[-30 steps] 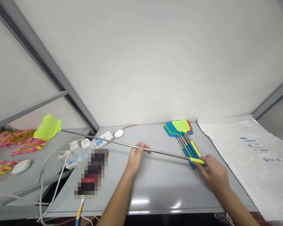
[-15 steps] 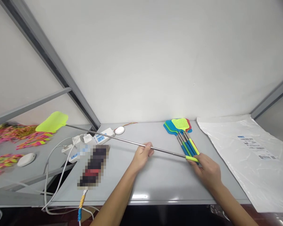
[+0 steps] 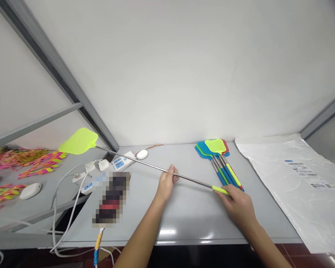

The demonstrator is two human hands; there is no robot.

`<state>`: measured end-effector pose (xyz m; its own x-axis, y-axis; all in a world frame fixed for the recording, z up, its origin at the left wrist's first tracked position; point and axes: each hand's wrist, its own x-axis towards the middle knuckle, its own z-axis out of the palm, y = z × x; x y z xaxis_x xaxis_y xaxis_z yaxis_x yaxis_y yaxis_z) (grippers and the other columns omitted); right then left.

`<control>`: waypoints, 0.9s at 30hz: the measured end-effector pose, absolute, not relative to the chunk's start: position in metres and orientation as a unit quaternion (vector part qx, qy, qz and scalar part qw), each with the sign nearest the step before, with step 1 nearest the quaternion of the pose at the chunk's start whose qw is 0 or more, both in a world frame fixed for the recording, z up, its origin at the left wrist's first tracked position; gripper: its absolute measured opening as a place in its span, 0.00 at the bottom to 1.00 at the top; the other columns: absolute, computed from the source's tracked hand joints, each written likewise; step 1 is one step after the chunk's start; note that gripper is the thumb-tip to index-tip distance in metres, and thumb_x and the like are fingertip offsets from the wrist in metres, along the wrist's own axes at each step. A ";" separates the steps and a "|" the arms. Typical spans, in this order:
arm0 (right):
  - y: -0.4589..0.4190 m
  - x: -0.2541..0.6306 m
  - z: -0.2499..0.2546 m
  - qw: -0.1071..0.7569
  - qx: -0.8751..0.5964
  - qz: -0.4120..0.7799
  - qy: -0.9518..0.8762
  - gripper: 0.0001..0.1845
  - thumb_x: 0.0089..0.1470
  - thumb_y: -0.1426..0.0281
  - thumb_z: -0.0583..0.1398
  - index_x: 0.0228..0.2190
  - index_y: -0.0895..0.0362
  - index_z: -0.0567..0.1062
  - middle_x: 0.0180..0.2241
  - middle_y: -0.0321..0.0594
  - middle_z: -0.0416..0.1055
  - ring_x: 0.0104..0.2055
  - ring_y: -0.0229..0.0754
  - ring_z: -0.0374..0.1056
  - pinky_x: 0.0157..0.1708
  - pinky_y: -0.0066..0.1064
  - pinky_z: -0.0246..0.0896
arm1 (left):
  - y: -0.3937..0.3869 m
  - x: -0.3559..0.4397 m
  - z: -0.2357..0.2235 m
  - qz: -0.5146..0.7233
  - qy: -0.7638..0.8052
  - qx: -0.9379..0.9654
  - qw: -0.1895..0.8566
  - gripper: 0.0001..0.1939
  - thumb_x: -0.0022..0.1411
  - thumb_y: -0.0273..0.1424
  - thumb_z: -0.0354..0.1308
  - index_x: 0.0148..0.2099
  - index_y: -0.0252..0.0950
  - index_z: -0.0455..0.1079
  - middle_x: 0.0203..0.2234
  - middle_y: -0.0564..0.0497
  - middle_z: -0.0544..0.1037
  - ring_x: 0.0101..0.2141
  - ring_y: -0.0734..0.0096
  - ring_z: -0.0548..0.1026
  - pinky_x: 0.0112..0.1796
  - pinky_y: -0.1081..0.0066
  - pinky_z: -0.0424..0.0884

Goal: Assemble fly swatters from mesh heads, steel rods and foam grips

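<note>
A yellow-green fly swatter (image 3: 78, 141) with a long metal telescopic rod is held across the table, its perforated head at the far left. My left hand (image 3: 166, 184) is closed round the middle of the rod. At the other end, my right hand (image 3: 238, 206) grips the yellow-green handle, and part of that handle is hidden under the fingers. Just beyond my right hand lies a fanned pile of shorter fly swatters (image 3: 219, 158) in blue, green, yellow-green and red, heads toward the wall.
White power strips (image 3: 123, 162) with plugs and cables lie at the table's left, near a blurred-out device (image 3: 111, 199). A white plastic mailer bag (image 3: 290, 190) covers the right side. On a neighbouring shelf are colourful cords (image 3: 19, 160) and a white oval device (image 3: 30, 191).
The long swatter has moved: its head is further right and slightly higher, and its handle end has shifted left with my right hand. My left hand still holds the rod.
</note>
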<state>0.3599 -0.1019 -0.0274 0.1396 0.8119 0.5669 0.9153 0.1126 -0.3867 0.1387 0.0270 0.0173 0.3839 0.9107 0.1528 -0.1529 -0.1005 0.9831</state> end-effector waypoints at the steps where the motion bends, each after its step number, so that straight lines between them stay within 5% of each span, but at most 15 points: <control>1: -0.102 0.360 -0.028 0.363 -0.665 -0.069 -0.649 0.12 0.59 0.62 0.58 0.29 0.57 0.72 0.25 0.38 0.71 0.27 0.37 0.66 0.29 0.28 0.55 | 0.031 0.136 0.018 0.474 0.326 0.574 0.583 0.26 0.67 0.48 0.41 0.21 0.39 0.51 0.17 0.56 0.51 0.21 0.72 0.53 0.26 0.67 0.51; 9: -0.099 0.367 -0.030 0.390 -0.654 -0.066 -0.645 0.12 0.57 0.61 0.60 0.28 0.56 0.74 0.23 0.35 0.69 0.25 0.35 0.64 0.26 0.27 0.55 | 0.047 0.123 0.022 0.683 0.367 0.389 0.497 0.26 0.66 0.47 0.45 0.21 0.37 0.49 0.18 0.58 0.48 0.19 0.77 0.51 0.21 0.73 0.49; 20: -0.100 0.375 -0.029 0.385 -0.679 -0.049 -0.623 0.14 0.57 0.58 0.59 0.28 0.55 0.73 0.22 0.33 0.68 0.23 0.35 0.63 0.26 0.26 0.55 | 0.042 0.122 0.017 0.495 0.393 0.553 0.543 0.24 0.64 0.43 0.51 0.21 0.37 0.50 0.18 0.57 0.51 0.21 0.77 0.51 0.23 0.73 0.50; 27: -0.099 0.374 -0.031 0.352 -0.681 -0.101 -0.634 0.17 0.58 0.56 0.57 0.27 0.56 0.72 0.21 0.33 0.68 0.23 0.35 0.64 0.25 0.26 0.53 | 0.038 0.129 0.016 0.449 0.378 0.596 0.548 0.25 0.66 0.45 0.45 0.21 0.37 0.50 0.17 0.57 0.50 0.21 0.76 0.50 0.24 0.72 0.49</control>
